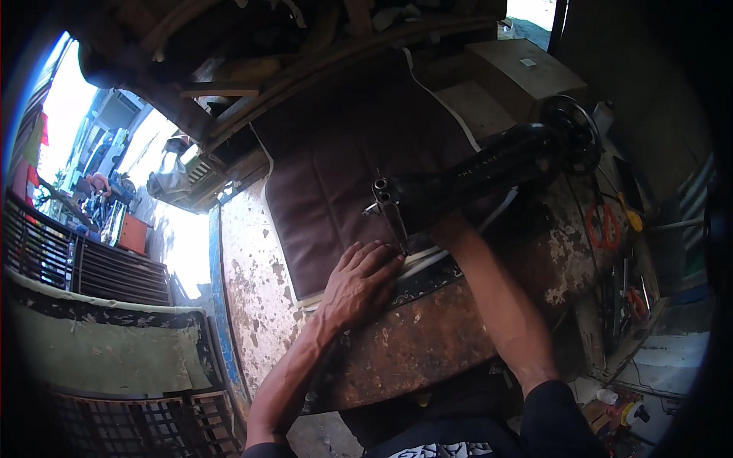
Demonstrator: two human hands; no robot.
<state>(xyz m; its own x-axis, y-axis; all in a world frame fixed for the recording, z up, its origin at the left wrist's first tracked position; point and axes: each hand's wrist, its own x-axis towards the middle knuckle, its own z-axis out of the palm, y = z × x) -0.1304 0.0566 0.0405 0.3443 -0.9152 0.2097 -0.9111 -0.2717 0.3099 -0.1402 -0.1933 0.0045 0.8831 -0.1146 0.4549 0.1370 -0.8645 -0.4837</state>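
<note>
The cover (324,206) runs under the machine (489,174), toward eleven o'clock. At eight from the foot (405,248), the left hand (362,276) presses its near edge, fingers together; at two, the right hand (449,231) is mostly hidden, grip unclear. Bare tabletop (243,294) opens at nine.

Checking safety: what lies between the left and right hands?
The head view shows the black metal sewing machine's needle end between the left hand and partly hidden right hand.
</note>
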